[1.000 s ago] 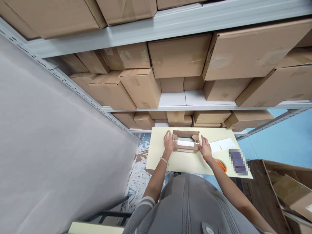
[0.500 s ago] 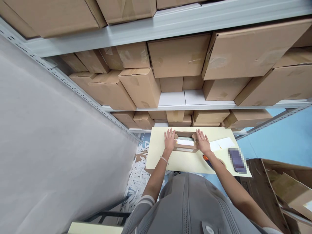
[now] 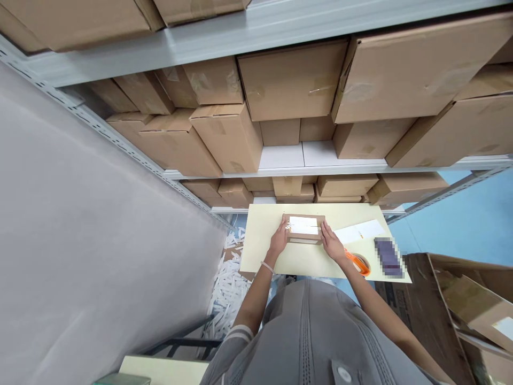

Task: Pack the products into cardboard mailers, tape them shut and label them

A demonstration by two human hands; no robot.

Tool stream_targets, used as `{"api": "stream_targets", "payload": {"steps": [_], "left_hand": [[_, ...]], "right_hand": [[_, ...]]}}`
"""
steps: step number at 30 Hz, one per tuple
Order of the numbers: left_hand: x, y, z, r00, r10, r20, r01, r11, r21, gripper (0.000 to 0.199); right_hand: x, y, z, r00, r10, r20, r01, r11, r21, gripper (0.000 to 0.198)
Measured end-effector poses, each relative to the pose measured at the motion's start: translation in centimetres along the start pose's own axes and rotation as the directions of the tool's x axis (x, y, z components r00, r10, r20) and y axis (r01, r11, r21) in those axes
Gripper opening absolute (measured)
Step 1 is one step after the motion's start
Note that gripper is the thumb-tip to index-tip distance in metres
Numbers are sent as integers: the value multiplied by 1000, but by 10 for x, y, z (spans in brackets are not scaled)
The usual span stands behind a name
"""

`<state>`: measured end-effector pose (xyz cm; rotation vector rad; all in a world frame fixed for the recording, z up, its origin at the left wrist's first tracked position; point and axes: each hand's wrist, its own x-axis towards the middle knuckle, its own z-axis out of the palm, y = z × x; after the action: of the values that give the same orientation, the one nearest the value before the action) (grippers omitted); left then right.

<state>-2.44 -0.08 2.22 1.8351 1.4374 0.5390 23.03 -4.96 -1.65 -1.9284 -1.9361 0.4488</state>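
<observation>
A small cardboard box point(image 3: 303, 240) rests on the pale yellow tabletop point(image 3: 260, 256), its lid down and a white label point(image 3: 303, 225) on top. My left hand point(image 3: 278, 236) presses against the box's left end. At the opposite end, my right hand point(image 3: 332, 241) grips the right side, so the box is held between both palms. Beside my right forearm lies an orange tape dispenser point(image 3: 360, 265), partly hidden by the arm. White paper strips point(image 3: 358, 231) lie to the right of the box.
A dark, pixelated rectangular object point(image 3: 389, 257) lies near the table's right edge. Metal shelves point(image 3: 340, 170) full of cardboard boxes point(image 3: 294, 80) stand ahead. A wall point(image 3: 100, 224) runs along the left, with white paper scraps point(image 3: 228, 289) below. A large open carton point(image 3: 417, 299) stands at right.
The box's raised lid has come down and now lies flat with its label facing up. My hands have slid from the top edges to the box's ends. More of the orange dispenser shows.
</observation>
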Motion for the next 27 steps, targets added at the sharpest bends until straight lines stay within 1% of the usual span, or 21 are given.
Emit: {"api": "stream_targets", "payload": {"steps": [3, 5, 7, 10, 15, 20, 22, 24, 25, 27], "left_hand": [[2, -4, 7, 999, -47, -6, 47, 996, -72, 54], [2, -8, 10, 997, -83, -3, 82, 992, -101, 54], [1, -11, 12, 996, -88, 1, 87, 989, -116, 53], [-2, -14, 12, 997, -78, 4, 77, 989, -122, 52], [-17, -16, 20, 995, -101, -1, 100, 987, -124, 52], [-41, -17, 32, 996, -86, -28, 81, 985, -154, 53], [-47, -16, 35, 994, -99, -37, 92, 984, -156, 53], [-51, -11, 37, 992, -120, -40, 114, 987, -111, 54], [-51, -8, 38, 991, -127, -53, 123, 991, -60, 55], [-51, 0, 43, 986, -117, -114, 130, 986, 105, 56]], "right_hand": [[1, -4, 2, 989, 143, 48, -144, 989, 37, 61], [1, -7, 5, 976, 198, 91, -205, 976, 78, 62], [-1, -10, 8, 977, 192, 89, -203, 970, 133, 62], [-5, -10, 8, 984, 170, 54, -177, 967, 182, 62], [-21, -7, 4, 979, 186, 78, -196, 969, 148, 64], [-42, -9, 1, 983, 168, 79, -176, 978, 114, 63], [-46, -11, 0, 984, 164, 73, -171, 979, 108, 63], [-48, -12, -1, 984, 163, 72, -170, 981, 99, 62], [-47, -12, -2, 983, 164, 77, -171, 981, 92, 62], [-45, -12, -3, 981, 167, 94, -174, 982, 75, 62]]}}
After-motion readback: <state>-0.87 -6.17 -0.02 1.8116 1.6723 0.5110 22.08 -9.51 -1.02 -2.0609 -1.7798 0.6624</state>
